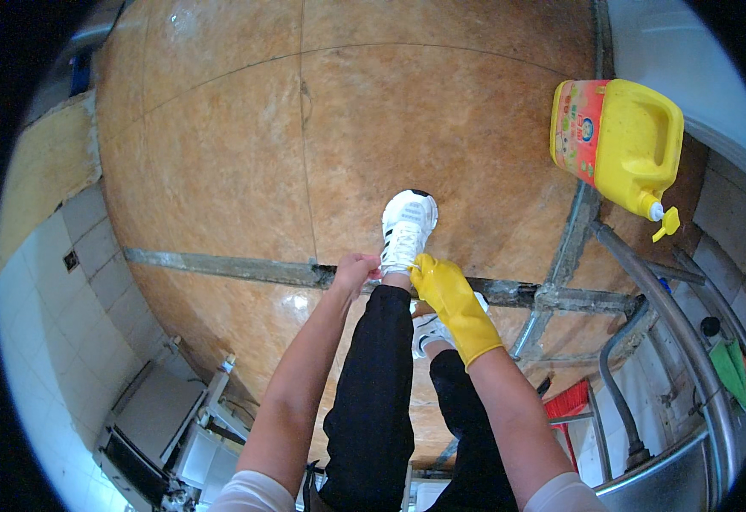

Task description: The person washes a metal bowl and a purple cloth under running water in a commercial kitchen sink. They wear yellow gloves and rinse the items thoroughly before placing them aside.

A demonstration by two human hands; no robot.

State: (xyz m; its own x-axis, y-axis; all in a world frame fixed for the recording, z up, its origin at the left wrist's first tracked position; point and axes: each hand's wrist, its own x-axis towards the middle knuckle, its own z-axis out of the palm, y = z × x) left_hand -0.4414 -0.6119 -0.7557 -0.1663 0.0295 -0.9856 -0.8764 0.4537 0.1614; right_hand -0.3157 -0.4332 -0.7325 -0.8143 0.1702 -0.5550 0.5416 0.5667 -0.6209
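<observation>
My foot wears a white sneaker (pixel 406 233) with black side stripes and a black toe tip, and its toe points away from me. At the left side of the ankle, the fingers of my bare left hand (pixel 355 274) pinch at the white ankle edge. On the opposite side my right hand (pixel 440 285), in a yellow rubber glove, has its fingertips closed on a white bit there. Whether that is sock or shoe collar is too small to tell. Behind my gloved wrist, a second white sneaker (pixel 429 331) is partly hidden.
A yellow plastic jug (pixel 638 131) with a pump top lies at the upper right. Metal pipe framing (pixel 670 320) holds a green cloth (pixel 731 371); a red broom (pixel 566 400) stands below. A dark floor channel (pixel 504 291) crosses beneath me. Grey equipment (pixel 158 413) is at lower left.
</observation>
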